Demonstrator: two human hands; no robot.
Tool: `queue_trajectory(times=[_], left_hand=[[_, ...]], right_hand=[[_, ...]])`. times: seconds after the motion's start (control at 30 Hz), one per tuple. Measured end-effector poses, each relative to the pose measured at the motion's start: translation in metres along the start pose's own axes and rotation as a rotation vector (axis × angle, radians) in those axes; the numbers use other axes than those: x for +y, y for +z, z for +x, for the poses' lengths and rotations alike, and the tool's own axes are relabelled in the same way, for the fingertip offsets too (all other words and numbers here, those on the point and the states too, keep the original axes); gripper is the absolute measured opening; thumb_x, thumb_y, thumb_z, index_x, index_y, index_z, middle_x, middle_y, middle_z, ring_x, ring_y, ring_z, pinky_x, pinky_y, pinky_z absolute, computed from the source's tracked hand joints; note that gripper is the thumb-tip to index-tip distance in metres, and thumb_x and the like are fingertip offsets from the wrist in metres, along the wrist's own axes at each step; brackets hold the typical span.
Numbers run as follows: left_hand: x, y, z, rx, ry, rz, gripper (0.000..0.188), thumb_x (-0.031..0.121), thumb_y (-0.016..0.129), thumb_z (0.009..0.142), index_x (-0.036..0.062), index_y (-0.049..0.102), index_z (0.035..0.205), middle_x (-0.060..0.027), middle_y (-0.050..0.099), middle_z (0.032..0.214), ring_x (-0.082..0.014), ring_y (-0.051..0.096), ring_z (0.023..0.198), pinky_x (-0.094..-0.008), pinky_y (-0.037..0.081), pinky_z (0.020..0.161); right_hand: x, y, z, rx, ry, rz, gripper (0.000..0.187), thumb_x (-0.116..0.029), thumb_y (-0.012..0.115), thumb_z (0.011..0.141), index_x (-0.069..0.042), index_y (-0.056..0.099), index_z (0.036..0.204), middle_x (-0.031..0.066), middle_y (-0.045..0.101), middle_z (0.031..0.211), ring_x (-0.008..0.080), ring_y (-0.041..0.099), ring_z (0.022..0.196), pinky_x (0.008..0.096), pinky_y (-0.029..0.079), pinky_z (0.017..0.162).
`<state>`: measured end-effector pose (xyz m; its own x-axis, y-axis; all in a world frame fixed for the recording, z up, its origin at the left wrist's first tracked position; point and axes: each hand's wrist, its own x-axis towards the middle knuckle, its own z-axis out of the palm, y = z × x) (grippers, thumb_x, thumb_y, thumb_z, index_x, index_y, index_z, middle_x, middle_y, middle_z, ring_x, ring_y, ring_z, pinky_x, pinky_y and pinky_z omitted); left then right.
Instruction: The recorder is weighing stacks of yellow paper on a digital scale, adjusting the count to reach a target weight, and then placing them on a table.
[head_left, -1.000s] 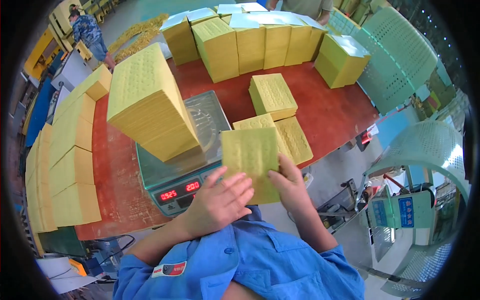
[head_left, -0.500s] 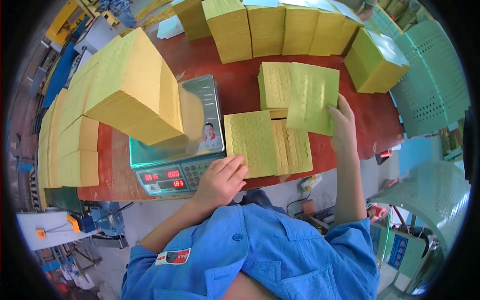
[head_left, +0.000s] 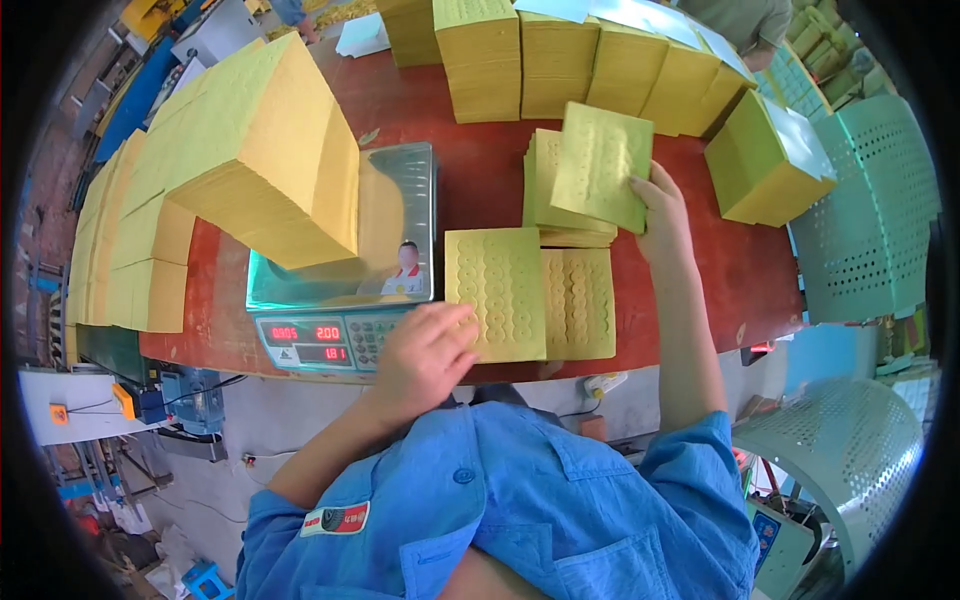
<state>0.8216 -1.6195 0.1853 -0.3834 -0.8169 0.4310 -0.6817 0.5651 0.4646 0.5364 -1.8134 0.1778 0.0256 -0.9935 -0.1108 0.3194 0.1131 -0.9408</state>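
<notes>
My right hand [head_left: 665, 222] grips a thin bundle of yellow embossed paper sheets [head_left: 602, 160] by its right edge, the thumb on top. The bundle is tilted above a pile of similar yellow sheets [head_left: 545, 185], partly covering it. Close to the table's front edge, another set of embossed sheets [head_left: 495, 290] overlaps a second pile [head_left: 580, 300]. My left hand [head_left: 428, 355] lies at the left edge of that front set, its fingers extended onto the paper and its thumb hidden. Beside it stands a digital scale [head_left: 350, 335] bearing a tall block of yellow paper [head_left: 265, 150].
Several tall yellow paper stacks [head_left: 480, 70] line the table's far side, and one paper block [head_left: 765, 165] stands at right. More paper blocks [head_left: 140, 240] stand at the left. A perforated green metal guard [head_left: 870, 210] borders the right end. Another person [head_left: 750, 30] is at the far right.
My right hand has lifted its paper bundle slightly away from me and tilted it, so its thickness shows. My left hand stays by the front sheets. The scale's lit readout has changed.
</notes>
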Motion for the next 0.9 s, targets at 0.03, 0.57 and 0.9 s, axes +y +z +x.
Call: queue_trajectory(times=[0.03, 0.57, 0.9], left_hand=[[-0.002, -0.002, 0.011, 0.043, -0.064, -0.031, 0.035, 0.008, 0.076, 0.072, 0.0020, 0.067, 0.106, -0.0127, 0.065, 0.114, -0.0293, 0.063, 0.097, -0.0380, 0.052, 0.085], [-0.091, 0.092, 0.182, -0.197, -0.583, -0.292, 0.030, 0.023, 0.075, 0.079, -0.0003, 0.070, 0.098, -0.0117, 0.072, 0.090, -0.0192, 0.068, 0.083, -0.0314, 0.053, 0.078], [-0.084, 0.105, 0.167, -0.045, -0.583, -0.246, 0.016, 0.022, 0.070, 0.072, 0.0080, 0.069, 0.081, -0.0161, 0.070, 0.083, -0.0346, 0.068, 0.080, -0.0446, 0.053, 0.072]], right_hand=[[0.004, -0.006, 0.010, -0.022, 0.022, -0.047, 0.041, 0.000, 0.046, 0.090, 0.008, 0.049, 0.130, 0.0160, 0.060, 0.119, 0.0222, 0.061, 0.107, 0.0343, 0.051, 0.089], [0.047, -0.041, 0.045, 0.159, -0.116, -0.674, 0.039, -0.007, 0.064, 0.080, 0.000, 0.065, 0.118, 0.0107, 0.070, 0.089, 0.0161, 0.064, 0.080, 0.0313, 0.051, 0.073], [0.053, -0.029, 0.033, 0.228, -0.239, -0.922, 0.031, -0.013, 0.064, 0.083, -0.005, 0.069, 0.113, 0.0125, 0.072, 0.101, 0.0199, 0.069, 0.092, 0.0320, 0.052, 0.082]])
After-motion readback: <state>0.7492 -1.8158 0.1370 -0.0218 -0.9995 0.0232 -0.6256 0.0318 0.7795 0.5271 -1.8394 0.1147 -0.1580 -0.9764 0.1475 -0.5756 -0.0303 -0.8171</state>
